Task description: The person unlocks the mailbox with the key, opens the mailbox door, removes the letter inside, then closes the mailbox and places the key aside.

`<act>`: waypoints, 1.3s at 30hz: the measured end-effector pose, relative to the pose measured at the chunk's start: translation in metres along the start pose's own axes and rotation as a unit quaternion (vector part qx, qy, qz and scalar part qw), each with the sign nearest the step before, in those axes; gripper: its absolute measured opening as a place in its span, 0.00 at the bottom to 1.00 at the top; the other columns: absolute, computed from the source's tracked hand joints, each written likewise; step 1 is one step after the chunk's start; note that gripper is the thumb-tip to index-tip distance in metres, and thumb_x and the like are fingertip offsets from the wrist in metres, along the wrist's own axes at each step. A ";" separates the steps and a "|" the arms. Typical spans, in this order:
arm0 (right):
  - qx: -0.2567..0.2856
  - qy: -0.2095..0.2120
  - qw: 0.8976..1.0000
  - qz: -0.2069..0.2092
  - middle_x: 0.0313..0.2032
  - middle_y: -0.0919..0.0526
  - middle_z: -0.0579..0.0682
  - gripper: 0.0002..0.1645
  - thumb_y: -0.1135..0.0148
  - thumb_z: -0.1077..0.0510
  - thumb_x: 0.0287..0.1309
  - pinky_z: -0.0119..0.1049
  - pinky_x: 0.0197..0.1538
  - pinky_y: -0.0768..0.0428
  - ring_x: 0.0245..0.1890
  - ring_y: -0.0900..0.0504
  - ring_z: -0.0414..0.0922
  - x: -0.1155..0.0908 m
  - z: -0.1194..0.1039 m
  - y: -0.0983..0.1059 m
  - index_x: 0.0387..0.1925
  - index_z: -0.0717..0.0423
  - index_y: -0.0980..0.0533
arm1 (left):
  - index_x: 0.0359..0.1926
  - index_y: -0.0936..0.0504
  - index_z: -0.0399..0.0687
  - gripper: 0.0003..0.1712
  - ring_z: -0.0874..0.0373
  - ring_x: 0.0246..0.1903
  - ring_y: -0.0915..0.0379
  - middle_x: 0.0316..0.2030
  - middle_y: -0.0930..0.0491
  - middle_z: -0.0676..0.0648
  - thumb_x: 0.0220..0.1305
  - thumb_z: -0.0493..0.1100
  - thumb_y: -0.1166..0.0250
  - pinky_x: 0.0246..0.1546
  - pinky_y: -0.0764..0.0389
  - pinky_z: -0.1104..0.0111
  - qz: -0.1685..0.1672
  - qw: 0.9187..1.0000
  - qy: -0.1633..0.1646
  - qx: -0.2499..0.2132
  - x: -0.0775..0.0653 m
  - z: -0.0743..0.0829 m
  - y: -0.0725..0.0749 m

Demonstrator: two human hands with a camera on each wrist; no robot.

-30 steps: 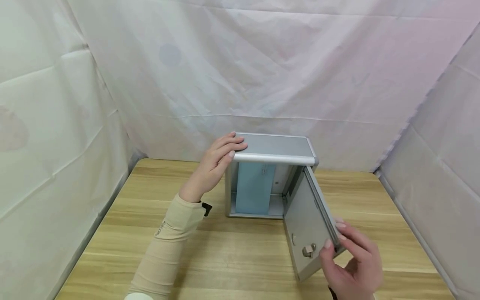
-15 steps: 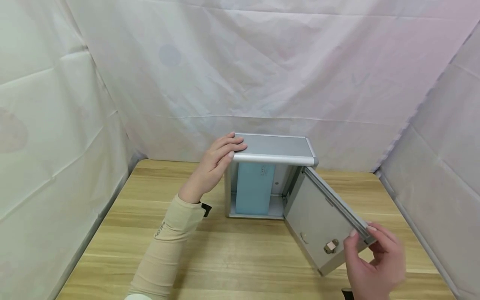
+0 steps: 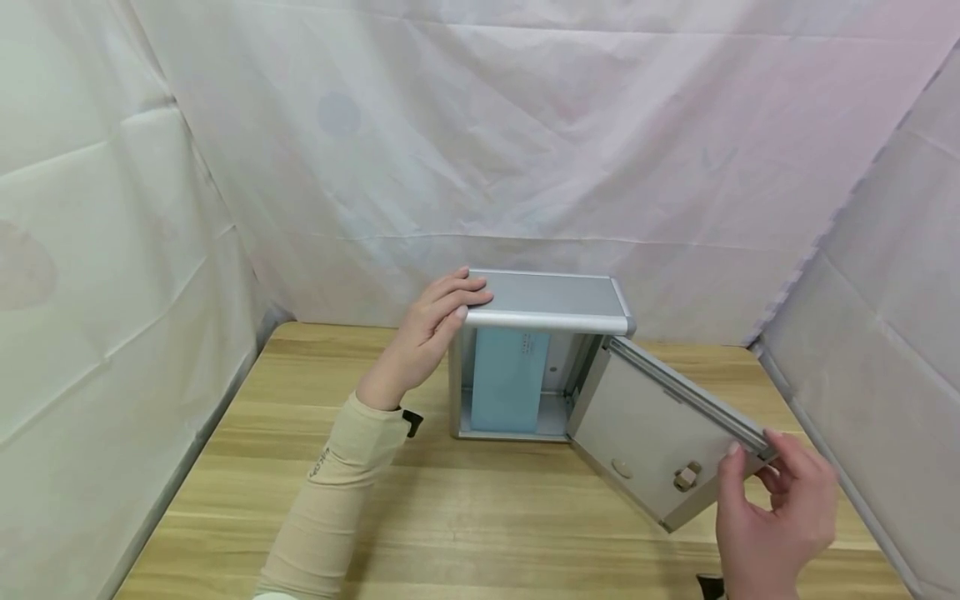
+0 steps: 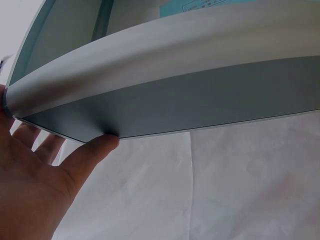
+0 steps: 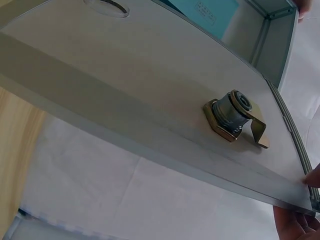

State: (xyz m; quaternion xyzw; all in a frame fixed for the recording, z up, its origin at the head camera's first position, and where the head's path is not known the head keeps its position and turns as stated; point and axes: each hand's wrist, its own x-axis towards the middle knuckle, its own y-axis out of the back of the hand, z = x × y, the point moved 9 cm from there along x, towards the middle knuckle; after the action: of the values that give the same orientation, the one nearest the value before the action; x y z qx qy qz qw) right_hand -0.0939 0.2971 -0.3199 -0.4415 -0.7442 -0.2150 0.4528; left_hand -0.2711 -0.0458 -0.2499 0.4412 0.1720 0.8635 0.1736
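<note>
A small grey metal box [image 3: 551, 293] stands on the table with its hinged door [image 3: 660, 425] swung wide to the right. The door's inner face carries a cam lock [image 3: 687, 476], also seen close up in the right wrist view, and an oval cutout [image 5: 107, 7]. Upright inside the box is a light blue rectangular panel [image 3: 510, 379] with small print near its top. My left hand [image 3: 420, 337] rests on the box's top left corner, fingers laid over the top. With thumb and fingers, my right hand [image 3: 780, 508] pinches the door's free upper corner.
The wood-grain table [image 3: 450, 517] extends around the box. Pale fabric [image 3: 487, 125] hangs behind it and along both sides. A grey strip [image 3: 832, 467] runs beside the table's right edge.
The door has swung further outward to the right, with my right hand moving along at its corner. My left hand and the box have stayed in place.
</note>
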 end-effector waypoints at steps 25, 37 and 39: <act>0.042 0.097 0.993 0.050 0.46 0.23 0.64 0.20 0.37 0.55 0.49 0.56 0.64 0.36 0.52 0.29 0.63 0.005 -0.078 -0.025 0.37 0.70 0.23 | 0.53 0.24 0.27 0.17 0.34 0.66 0.48 0.58 0.31 0.30 0.67 0.24 0.52 0.69 0.49 0.56 0.004 1.000 0.005 0.008 -0.003 0.001 0.003; 0.107 0.173 0.962 -0.181 0.54 0.29 0.72 0.27 0.41 0.53 0.61 0.46 0.66 0.36 0.57 0.33 0.65 -0.026 -0.098 -0.082 0.51 0.74 0.27 | 0.54 0.24 0.27 0.17 0.33 0.66 0.49 0.58 0.32 0.29 0.67 0.24 0.52 0.69 0.49 0.56 -0.004 1.000 0.006 0.007 -0.001 0.004 -0.001; 0.101 0.171 0.957 -0.214 0.55 0.30 0.72 0.29 0.43 0.52 0.62 0.44 0.67 0.37 0.59 0.34 0.65 -0.031 -0.099 -0.091 0.54 0.74 0.29 | 0.54 0.25 0.27 0.17 0.34 0.66 0.49 0.59 0.32 0.30 0.68 0.24 0.53 0.70 0.50 0.57 -0.007 1.000 0.011 0.006 0.000 0.003 -0.001</act>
State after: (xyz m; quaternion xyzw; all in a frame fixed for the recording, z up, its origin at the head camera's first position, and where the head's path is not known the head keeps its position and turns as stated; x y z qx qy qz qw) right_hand -0.1172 0.1640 -0.2904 -0.1808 -0.7507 -0.3031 0.5585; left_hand -0.2681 -0.0444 -0.2491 0.4310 0.1821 0.8663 0.1749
